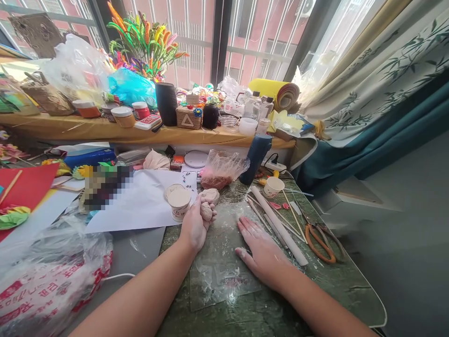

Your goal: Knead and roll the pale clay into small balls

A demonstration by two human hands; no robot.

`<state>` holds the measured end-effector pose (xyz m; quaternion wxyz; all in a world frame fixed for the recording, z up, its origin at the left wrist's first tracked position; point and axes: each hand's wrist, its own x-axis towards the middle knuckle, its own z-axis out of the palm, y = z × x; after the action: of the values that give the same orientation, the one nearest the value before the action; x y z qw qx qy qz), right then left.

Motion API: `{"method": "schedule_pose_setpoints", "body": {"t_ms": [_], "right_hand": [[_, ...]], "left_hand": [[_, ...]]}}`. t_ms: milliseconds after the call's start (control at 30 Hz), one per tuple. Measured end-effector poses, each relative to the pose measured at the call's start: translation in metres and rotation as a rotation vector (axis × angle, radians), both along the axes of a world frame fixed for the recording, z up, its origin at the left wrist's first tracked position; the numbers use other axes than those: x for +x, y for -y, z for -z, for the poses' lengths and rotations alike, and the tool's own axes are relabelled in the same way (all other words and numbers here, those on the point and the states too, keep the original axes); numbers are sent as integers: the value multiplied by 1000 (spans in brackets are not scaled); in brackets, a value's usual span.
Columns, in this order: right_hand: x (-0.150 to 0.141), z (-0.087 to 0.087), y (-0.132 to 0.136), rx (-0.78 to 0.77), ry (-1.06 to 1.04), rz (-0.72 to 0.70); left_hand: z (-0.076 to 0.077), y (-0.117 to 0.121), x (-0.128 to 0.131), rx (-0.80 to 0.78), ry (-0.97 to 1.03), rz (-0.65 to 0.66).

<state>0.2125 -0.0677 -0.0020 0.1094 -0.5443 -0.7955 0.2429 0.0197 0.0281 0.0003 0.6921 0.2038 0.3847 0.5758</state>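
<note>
My left hand [194,228] is closed round a pale lump of clay [206,212], its fingers dusted with white powder. Just behind it rests a larger lump of clay [211,195]. A paper cup [179,210] filled with pale powder touches or nearly touches the left hand's fingers. Lying flat with fingers stretched out, my right hand [257,245] presses on a clear sheet [219,276] smeared with white residue. Right of that hand lie a thick pale rod [280,229] and several thinner sticks.
Scissors with orange-brown handles [320,243] lie at the right table edge. Behind stand another paper cup [273,187], a dark blue bottle [255,159] and a clear bag of brown material [219,175]. White paper [129,206] and a crumpled plastic bag [52,281] cover the left.
</note>
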Motion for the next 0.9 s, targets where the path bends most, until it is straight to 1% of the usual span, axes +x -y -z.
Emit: {"method": "schedule_pose_setpoints", "body": {"t_ms": [33,67,133,167,200,267,300,333,367,433,467,500,567,633,667,700,733,800,900], "right_hand": [[2,1,2,-1,17,-13],[4,1,5,-17,21,-99],[8,2,12,-61,19,-325],[9,2,14,-72,32,-361],[10,2,16,-70,60,-316],[9,2,17,-29,138,-69],[5,2,18,-2,163,24],[0,2,18,20,166,35],[-5,1,18,38,146,-34],[-13,-4,16,76,72,-240],[-12,-8,11,106,39,-290],[-6,-14,3,146,21,-272],[18,-28,-25,290,29,-38],[54,-45,-65,470,81,188],[72,-54,-86,509,146,314],[88,-61,-106,469,243,412],[100,-67,-124,370,350,458],[116,-72,-150,267,421,443],[121,-64,-169,156,487,372]], "left_hand": [[0,0,1,2,-7,-2],[1,0,1,7,-14,-4],[1,2,3,29,-43,-11],[2,2,3,45,-63,-9],[2,3,4,61,-83,-3],[2,3,5,76,-110,7],[2,3,5,73,-114,9],[2,3,5,67,-113,8],[3,3,5,59,-111,6],[3,2,4,47,-99,3],[3,2,4,45,-91,5],[4,2,3,45,-82,9],[4,2,3,46,-68,22],[5,2,3,48,-66,32],[5,2,3,48,-66,33],[5,2,3,48,-63,31],[5,1,3,48,-56,28],[5,1,3,49,-36,16],[5,1,4,44,-17,12]]}}
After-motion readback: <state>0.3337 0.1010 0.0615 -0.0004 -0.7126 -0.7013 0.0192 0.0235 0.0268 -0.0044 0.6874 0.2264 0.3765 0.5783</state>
